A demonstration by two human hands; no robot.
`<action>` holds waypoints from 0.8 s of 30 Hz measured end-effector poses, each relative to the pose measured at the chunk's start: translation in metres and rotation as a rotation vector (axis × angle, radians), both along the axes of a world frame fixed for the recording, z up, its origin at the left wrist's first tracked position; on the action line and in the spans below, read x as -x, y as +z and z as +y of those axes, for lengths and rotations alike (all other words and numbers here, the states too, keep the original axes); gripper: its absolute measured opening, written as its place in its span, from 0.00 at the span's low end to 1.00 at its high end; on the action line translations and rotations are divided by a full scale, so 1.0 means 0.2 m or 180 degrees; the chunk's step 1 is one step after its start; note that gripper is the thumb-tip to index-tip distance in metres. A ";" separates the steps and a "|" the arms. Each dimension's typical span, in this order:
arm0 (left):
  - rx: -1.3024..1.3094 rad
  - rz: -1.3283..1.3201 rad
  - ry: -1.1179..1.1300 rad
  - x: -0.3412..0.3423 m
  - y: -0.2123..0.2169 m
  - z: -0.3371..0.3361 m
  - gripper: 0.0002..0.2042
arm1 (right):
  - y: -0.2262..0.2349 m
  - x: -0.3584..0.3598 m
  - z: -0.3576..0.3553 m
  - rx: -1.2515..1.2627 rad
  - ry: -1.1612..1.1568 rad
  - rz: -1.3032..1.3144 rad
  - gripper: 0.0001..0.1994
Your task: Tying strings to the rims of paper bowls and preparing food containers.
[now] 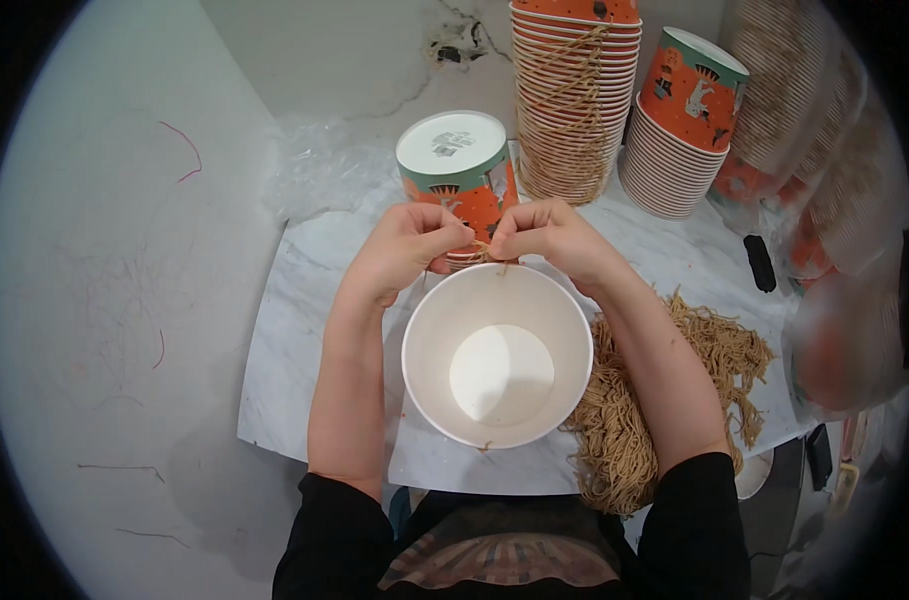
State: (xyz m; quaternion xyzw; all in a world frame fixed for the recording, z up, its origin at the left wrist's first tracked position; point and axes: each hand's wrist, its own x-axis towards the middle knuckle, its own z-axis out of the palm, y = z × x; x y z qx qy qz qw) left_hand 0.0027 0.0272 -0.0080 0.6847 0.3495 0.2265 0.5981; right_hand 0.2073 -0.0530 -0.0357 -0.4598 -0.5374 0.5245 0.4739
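Observation:
A white paper bucket [424, 350] stands upright before me with its mouth toward me. Just past its far rim, my left hand [412, 242] and my right hand [549, 240] are both closed in a pinch on a thin tan cord [482, 248] between them. Small bits of cord also show at the bucket's far and near rims. Directly behind my hands is an upturned orange and green paper bucket [452, 178] with a white base. A loose heap of tan cord [619, 425] lies to the right, partly under my right forearm.
Behind are a tall stack of buckets [574, 110] with cord draped over it and a shorter stack [679, 130]. Bagged stacks [809, 120] crowd the right. A small black object [759, 263] lies on the marbled tabletop [294, 340]. Crumpled clear plastic [324, 165] sits back left.

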 end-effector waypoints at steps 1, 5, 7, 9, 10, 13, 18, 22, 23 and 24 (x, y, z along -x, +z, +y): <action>-0.0055 0.0063 0.0015 0.00 0.01 -0.01 0.05 | 0.00 0.00 0.00 -0.0003 0.0005 -0.0001 0.03; -0.0094 0.0028 0.0022 0.00 0.02 -0.03 0.06 | 0.00 0.03 -0.01 -0.0083 -0.0153 -0.0212 0.04; -0.0044 -0.0025 0.0007 0.00 0.03 -0.04 0.06 | 0.00 0.03 -0.01 -0.0196 -0.0246 -0.0245 0.04; -0.0053 -0.0034 -0.0013 -0.01 0.02 -0.04 0.06 | -0.01 0.03 0.00 -0.0213 -0.0238 -0.0277 0.05; -0.0063 -0.0042 -0.0031 -0.02 0.02 -0.04 0.06 | -0.01 0.03 0.00 -0.0212 -0.0239 -0.0278 0.05; -0.0039 -0.0063 -0.0082 -0.01 0.00 -0.02 0.05 | -0.02 0.03 0.00 -0.0178 -0.0255 -0.0163 0.04; -0.0029 -0.0098 -0.0251 -0.02 0.02 -0.04 0.05 | -0.06 0.02 0.02 -0.0243 -0.0201 0.0137 0.04; -0.0018 -0.0234 -0.0244 -0.02 0.01 -0.04 0.09 | -0.08 0.03 0.03 -0.0042 -0.0106 0.0407 0.03; -0.0015 -0.0235 -0.0247 -0.02 0.01 -0.04 0.09 | -0.08 0.03 0.03 0.0188 -0.0041 0.0647 0.03; 0.0122 -0.0310 -0.0185 -0.03 0.02 -0.04 0.09 | -0.08 0.02 0.03 0.0418 0.0023 0.0886 0.02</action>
